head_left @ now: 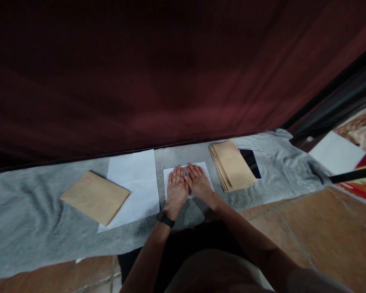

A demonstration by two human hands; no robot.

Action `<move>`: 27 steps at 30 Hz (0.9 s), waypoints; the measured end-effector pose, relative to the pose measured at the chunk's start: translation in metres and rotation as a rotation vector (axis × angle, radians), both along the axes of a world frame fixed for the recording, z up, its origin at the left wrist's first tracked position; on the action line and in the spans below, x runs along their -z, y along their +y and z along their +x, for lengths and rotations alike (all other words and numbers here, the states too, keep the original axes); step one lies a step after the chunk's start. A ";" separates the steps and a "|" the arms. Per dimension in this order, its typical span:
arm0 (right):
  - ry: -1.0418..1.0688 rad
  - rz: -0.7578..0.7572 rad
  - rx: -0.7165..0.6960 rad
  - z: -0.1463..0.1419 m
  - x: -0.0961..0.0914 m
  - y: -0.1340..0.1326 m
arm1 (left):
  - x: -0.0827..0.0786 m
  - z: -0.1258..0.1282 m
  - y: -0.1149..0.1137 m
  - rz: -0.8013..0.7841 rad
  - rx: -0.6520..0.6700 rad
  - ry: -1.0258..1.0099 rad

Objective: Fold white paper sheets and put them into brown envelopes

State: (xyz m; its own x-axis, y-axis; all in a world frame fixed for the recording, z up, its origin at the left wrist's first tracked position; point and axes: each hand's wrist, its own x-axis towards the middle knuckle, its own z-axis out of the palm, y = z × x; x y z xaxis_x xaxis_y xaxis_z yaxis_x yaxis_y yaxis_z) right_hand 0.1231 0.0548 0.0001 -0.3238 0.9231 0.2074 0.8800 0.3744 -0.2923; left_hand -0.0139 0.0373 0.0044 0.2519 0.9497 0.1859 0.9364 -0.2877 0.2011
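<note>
Both palms lie flat on a small white sheet of paper (167, 176), which looks folded, on the grey cloth. My left hand (177, 186), with a dark watch on its wrist, covers the paper's left and middle part, fingers stretched out and pointing away from me. Beside it my right hand (199, 182) presses on the right part, fingers also stretched. The thumbs meet near the middle. Much of the paper is hidden beneath the hands. Just right of it sits a stack of several brown envelopes (234, 165).
Larger white sheets (137, 175) lie to the left, partly under a brown envelope (94, 197). A dark phone (250, 162) touches the envelope stack. The grey cloth (24, 211) runs along a dark red upright surface (171, 81). Tiled floor (329, 224) shows below.
</note>
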 end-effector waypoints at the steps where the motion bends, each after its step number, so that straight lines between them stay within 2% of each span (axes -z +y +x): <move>1: -0.003 0.006 0.006 0.000 0.001 0.000 | 0.001 0.000 0.000 0.007 -0.015 -0.006; 16: -0.021 0.015 0.154 0.009 0.008 -0.003 | 0.004 -0.007 -0.003 0.066 -0.179 -0.046; 22: 0.042 0.125 0.199 0.017 0.015 -0.012 | 0.007 -0.009 -0.006 0.114 -0.225 -0.082; 27: 0.029 0.158 0.215 0.024 0.016 -0.022 | 0.008 -0.010 -0.011 0.148 -0.233 -0.087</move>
